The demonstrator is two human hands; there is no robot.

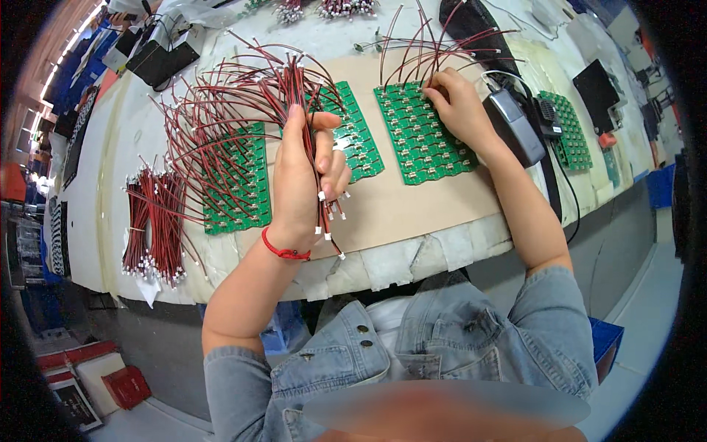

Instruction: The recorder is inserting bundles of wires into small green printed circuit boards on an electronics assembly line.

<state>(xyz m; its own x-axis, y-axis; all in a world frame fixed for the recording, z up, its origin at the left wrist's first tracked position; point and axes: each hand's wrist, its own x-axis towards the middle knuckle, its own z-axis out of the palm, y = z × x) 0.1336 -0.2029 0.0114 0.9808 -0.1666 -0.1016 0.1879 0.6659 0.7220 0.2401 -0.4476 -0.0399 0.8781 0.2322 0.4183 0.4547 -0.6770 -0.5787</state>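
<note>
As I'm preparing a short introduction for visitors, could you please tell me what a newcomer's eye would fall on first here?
Probably the bundle of dark red wires in the left hand, near the middle. Next, the green circuit board right of centre, with the right hand at its upper edge. Below the left hand, the red bracelet also stands out.

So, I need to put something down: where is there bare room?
Bare: the tan sheet below the board at the right hand, between the wires in the left hand and the right forearm; also the tabletop left of the wire bundles. Crowded: the left board, under fanned wires, and the right side, with grey box and small board.
</note>
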